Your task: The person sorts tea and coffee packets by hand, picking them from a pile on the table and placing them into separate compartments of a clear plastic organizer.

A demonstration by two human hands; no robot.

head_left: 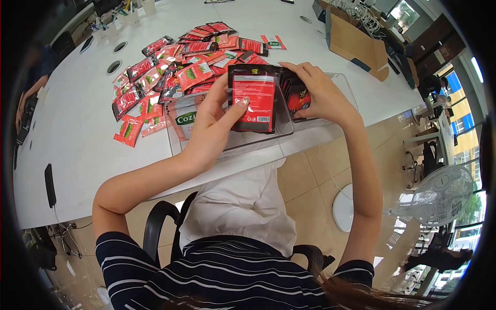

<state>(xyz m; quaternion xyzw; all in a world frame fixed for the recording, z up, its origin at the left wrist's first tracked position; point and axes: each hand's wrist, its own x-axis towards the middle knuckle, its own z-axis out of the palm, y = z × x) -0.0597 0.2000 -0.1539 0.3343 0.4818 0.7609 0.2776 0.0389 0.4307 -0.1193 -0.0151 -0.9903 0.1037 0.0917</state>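
Upright in my left hand is a red and black packet, its printed back with a barcode facing me and my thumb across its front. My right hand is curled around black and red packets just to the right. Below the hands are clear plastic boxes near the table's front edge. Pink packets marked "Cozy" stand in the left box. Behind and to the left, red, pink and black packets lie in a loose pile.
A cardboard box with cables stands at the back right. Cups with pens are at the back left. A black object lies at the table's left edge. A white fan stands right. Another person's arm shows far left.
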